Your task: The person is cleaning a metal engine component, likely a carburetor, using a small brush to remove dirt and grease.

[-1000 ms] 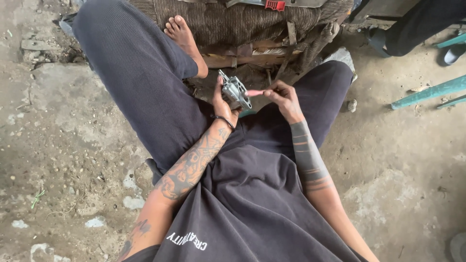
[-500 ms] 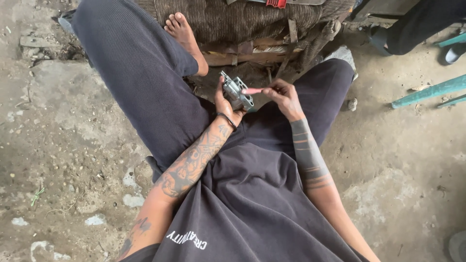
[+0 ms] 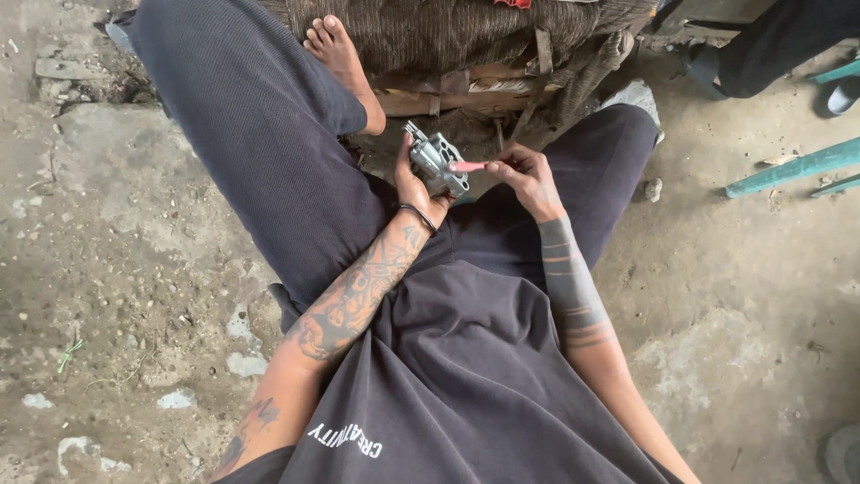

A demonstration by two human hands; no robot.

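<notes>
The left hand (image 3: 414, 184) has lifted the grey metal part (image 3: 436, 161) a bit higher than half a second ago, and it is closed tight around it, up between the knees. The right hand (image 3: 528, 177) pinches a thin pink stick (image 3: 468, 166), and its tip now touches the part's side, so the poking goes on. A bare foot (image 3: 345, 58) rests just beyond, by a worn woven seat (image 3: 466, 31). A green pole (image 3: 793, 168) lies far off. Nothing blocks the hands.

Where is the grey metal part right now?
In the head view, upper centre: the grey metal part sits in the left hand, above the lap, with the right hand touching a pink tool to it.
</notes>
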